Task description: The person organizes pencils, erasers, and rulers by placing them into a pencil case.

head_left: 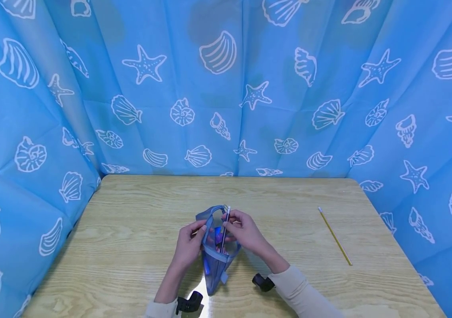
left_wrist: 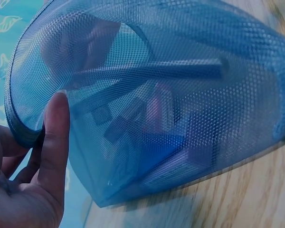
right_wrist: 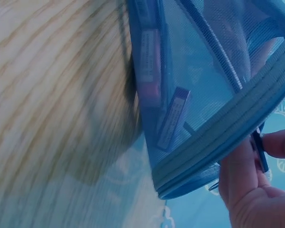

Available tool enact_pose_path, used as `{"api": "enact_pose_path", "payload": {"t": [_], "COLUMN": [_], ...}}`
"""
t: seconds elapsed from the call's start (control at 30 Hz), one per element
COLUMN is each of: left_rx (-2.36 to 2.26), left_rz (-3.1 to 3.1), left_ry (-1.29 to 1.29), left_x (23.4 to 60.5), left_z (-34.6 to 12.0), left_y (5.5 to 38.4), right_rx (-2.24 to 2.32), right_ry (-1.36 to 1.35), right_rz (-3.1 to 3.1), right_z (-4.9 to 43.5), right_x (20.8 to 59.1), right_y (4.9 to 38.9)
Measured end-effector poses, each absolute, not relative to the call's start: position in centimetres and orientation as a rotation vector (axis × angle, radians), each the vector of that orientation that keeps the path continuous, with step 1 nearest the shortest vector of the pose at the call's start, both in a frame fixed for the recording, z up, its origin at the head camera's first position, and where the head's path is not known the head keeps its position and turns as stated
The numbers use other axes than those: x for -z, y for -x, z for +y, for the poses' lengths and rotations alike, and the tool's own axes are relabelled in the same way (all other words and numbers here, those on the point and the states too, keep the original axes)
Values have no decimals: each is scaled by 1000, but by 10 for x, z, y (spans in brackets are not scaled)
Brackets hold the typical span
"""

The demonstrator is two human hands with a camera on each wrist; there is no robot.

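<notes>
A blue mesh zip pouch [head_left: 214, 268] stands with its mouth spread, between both hands near the table's front. My left hand [head_left: 188, 242] pinches the pouch's rim between thumb and fingers; the left wrist view shows the thumb against the mesh. With its fingertips at the mouth, my right hand [head_left: 247, 230] holds a dark pencil [head_left: 225, 229] with a white end. The pencil's lower part slants down inside the pouch. Through the mesh show several small items, among them a bright blue piece [left_wrist: 161, 151] and a small labelled block [right_wrist: 174, 118].
On the wooden table [head_left: 138, 212] a yellow pencil [head_left: 335, 236] lies by itself to the right. A blue curtain [head_left: 218, 88] with white shell drawings encloses the back and sides. Dark wrist cameras sit on both forearms, the right one [head_left: 263, 282] close over the table.
</notes>
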State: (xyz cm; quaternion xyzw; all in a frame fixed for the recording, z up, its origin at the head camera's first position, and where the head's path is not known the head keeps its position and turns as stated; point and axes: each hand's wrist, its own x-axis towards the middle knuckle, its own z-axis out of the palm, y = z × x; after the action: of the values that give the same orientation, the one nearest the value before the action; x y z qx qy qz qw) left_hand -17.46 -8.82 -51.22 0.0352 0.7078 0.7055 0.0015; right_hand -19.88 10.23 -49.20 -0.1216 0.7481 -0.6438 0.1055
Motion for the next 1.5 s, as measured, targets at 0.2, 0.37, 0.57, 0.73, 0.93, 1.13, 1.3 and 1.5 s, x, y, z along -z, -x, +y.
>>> {"api": "enact_pose_path", "payload": {"t": [0.2, 0.37, 0.57, 0.73, 0.93, 1.13, 1.3, 1.5], "left_rx": [-2221, -2241, -2230, -2235, -2261, -2259, -2244, -2228], "left_rz": [2201, 2179, 2198, 2197, 2175, 2179, 2179, 2196], "left_ry": [-103, -100, -109, -105, -102, -116, -114, -133], "left_x": [512, 512, 511, 509, 508, 507, 509, 511], "left_z": [-88, -88, -88, -88, -90, -93, -93, -94], "left_y": [176, 176, 175, 174, 174, 173, 174, 177], "right_rx": [1829, 1675, 1454, 1436, 1414, 1422, 1403, 1266], "right_ry": [343, 398, 467, 494, 421, 301, 207, 46], "right_rz": [2157, 2256, 2449, 2497, 2694, 2795, 2820, 2893], "right_z": [98, 95, 101, 116, 158, 217, 263, 313], "right_x": [490, 488, 481, 468, 463, 477, 485, 494], "right_y": [200, 202, 197, 189, 188, 193, 194, 193]}}
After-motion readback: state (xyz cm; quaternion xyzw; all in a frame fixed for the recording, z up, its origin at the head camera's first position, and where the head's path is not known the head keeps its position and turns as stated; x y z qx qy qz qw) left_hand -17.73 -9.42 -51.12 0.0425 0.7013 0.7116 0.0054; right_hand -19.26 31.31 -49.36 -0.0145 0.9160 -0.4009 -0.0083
